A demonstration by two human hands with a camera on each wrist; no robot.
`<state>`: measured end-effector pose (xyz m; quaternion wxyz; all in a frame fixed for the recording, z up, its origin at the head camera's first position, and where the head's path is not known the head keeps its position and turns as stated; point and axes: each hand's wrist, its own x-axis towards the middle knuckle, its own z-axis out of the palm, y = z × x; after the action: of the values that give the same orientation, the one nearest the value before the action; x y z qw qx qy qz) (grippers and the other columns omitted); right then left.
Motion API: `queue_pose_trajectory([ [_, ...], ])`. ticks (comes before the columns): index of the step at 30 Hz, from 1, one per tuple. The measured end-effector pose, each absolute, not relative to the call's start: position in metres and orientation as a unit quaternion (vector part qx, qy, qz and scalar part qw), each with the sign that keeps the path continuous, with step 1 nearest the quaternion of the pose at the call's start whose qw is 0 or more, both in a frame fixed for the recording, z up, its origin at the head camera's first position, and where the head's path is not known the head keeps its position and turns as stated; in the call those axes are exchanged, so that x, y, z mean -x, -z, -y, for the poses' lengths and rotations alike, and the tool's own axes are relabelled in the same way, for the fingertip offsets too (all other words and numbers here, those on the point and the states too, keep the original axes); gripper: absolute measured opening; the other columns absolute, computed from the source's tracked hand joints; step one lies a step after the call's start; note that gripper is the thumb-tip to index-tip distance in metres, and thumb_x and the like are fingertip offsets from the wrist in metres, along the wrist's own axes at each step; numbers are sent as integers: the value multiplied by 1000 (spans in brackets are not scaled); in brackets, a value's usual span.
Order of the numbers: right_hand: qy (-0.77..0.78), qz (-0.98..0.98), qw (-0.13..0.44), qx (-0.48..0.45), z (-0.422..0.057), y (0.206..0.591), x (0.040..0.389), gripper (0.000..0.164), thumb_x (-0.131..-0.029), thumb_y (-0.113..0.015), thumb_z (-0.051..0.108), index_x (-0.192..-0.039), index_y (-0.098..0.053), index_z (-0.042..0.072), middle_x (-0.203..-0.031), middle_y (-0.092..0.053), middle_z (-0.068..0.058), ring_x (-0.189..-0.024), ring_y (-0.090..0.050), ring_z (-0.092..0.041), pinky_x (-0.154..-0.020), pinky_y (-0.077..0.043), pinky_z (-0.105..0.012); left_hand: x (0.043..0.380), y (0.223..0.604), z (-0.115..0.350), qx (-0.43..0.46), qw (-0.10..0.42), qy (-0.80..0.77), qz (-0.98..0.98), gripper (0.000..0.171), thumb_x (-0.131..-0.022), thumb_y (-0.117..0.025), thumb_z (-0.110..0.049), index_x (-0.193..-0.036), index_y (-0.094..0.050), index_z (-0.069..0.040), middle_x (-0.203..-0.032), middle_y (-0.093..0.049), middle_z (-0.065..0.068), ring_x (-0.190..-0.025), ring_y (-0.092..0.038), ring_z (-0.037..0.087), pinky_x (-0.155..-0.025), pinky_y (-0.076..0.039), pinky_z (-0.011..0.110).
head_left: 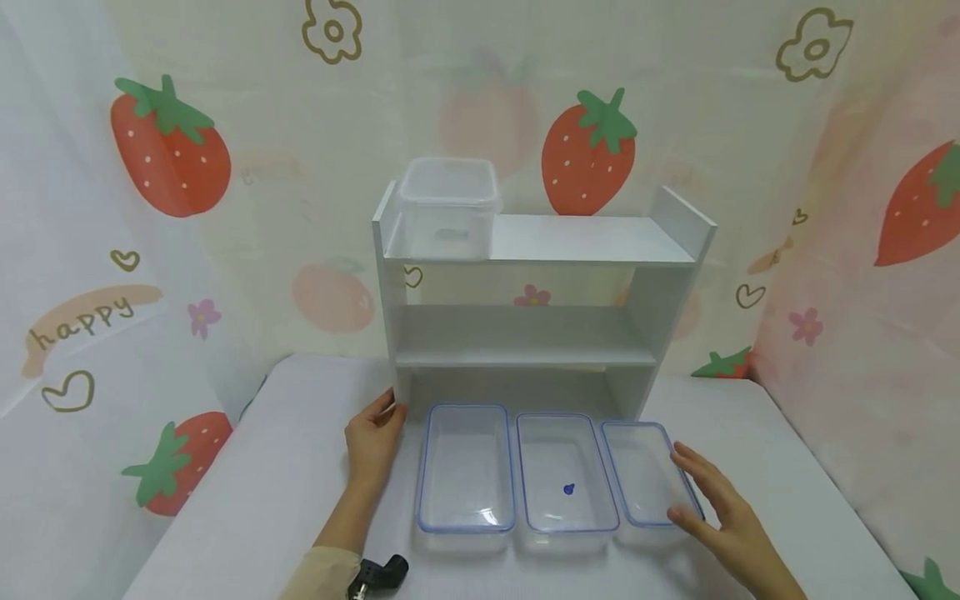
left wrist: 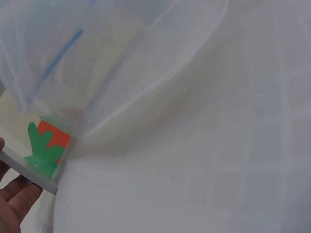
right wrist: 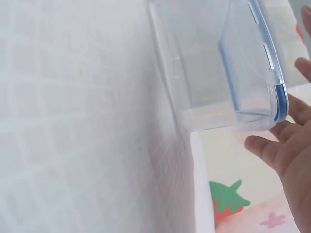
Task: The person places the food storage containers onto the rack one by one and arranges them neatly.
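My left hand [head_left: 375, 437] grips the lower left side panel of a small white shelf unit [head_left: 525, 336]. In the left wrist view, thumb and fingers lie on either side of that panel's edge. My right hand [head_left: 731, 525] is at the right end of the row, its fingers spread over the edge of a clear plastic food container [head_left: 647, 471] with a blue rim. In the right wrist view, the fingertips are close beside this container's rim. Left of it stand a middle container [head_left: 562, 454] with a small blue mark and a wider left container [head_left: 467, 458].
A clear lidded box [head_left: 450, 229] stands at the left end of the unit's top shelf. A black curved object [head_left: 386, 572] sits by my left wrist. The white-covered table [head_left: 262, 500] ends at a strawberry-print curtain [head_left: 487, 83].
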<state>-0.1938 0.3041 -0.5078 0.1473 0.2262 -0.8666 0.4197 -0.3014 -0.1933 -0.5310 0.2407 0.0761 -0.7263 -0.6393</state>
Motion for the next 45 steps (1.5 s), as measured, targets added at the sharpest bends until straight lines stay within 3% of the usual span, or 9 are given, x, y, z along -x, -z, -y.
queue_pose_trajectory([
  [15,-444,856,84,-249,-314,522,190,89,-81,-81,-1,-158,-37,10,-171,-15,-15,-151,-12,10,-107,-20,2,302,534,195,-59,248,630,733,37,-94,-75,-13,-129,-69,-4,-132,-69,13,-112,-71,32,-79,-56,10],
  [25,-439,870,30,-222,-315,523,187,96,-82,-84,7,-161,-31,19,-172,-2,-17,-144,-1,20,-100,-16,5,304,536,197,-55,248,623,740,38,-94,-75,-16,-130,-69,-4,-132,-68,14,-112,-71,35,-80,-56,9],
  [32,-438,870,24,-224,-316,525,188,98,-82,-85,8,-162,-30,19,-174,2,-5,-145,3,17,-99,-14,6,304,535,197,-52,249,624,739,38,-94,-75,-14,-130,-69,-4,-132,-68,14,-113,-71,35,-80,-55,8],
  [38,-440,871,12,-218,-317,528,189,99,-81,-86,10,-162,-30,17,-173,3,-16,-144,3,19,-111,-15,-9,302,534,196,-49,248,628,736,38,-94,-75,-12,-131,-68,-3,-132,-67,16,-113,-71,36,-77,-57,9],
  [40,-435,874,10,-216,-317,530,190,99,-80,-87,11,-162,-30,17,-172,3,-17,-142,3,21,-114,-20,-20,302,534,196,-50,249,628,735,38,-94,-75,-11,-130,-69,-3,-132,-68,17,-112,-71,36,-77,-57,10],
  [41,-432,875,12,-217,-318,531,190,100,-80,-87,11,-162,-30,17,-172,3,-18,-142,2,22,-111,-21,-15,302,534,196,-50,249,629,735,38,-94,-75,-10,-130,-69,-3,-132,-68,17,-112,-71,36,-76,-57,10],
  [42,-428,877,12,-216,-318,531,191,100,-80,-87,11,-162,-30,18,-172,3,-17,-141,2,22,-114,-23,-22,301,534,196,-51,251,628,735,38,-93,-75,-10,-130,-69,-3,-132,-68,16,-112,-71,36,-76,-57,10],
  [43,-428,877,12,-218,-318,532,191,101,-80,-88,12,-162,-30,19,-173,4,-16,-141,2,23,-110,-22,-15,301,534,195,-52,252,626,736,38,-93,-75,-10,-130,-69,-3,-131,-68,16,-112,-71,35,-77,-57,9],
  [45,-426,878,12,-219,-319,534,192,102,-79,-88,13,-162,-29,19,-173,5,-14,-141,3,23,-110,-24,-16,301,534,195,-54,253,625,737,38,-93,-76,-10,-129,-69,-3,-131,-69,16,-111,-72,35,-77,-57,9],
])
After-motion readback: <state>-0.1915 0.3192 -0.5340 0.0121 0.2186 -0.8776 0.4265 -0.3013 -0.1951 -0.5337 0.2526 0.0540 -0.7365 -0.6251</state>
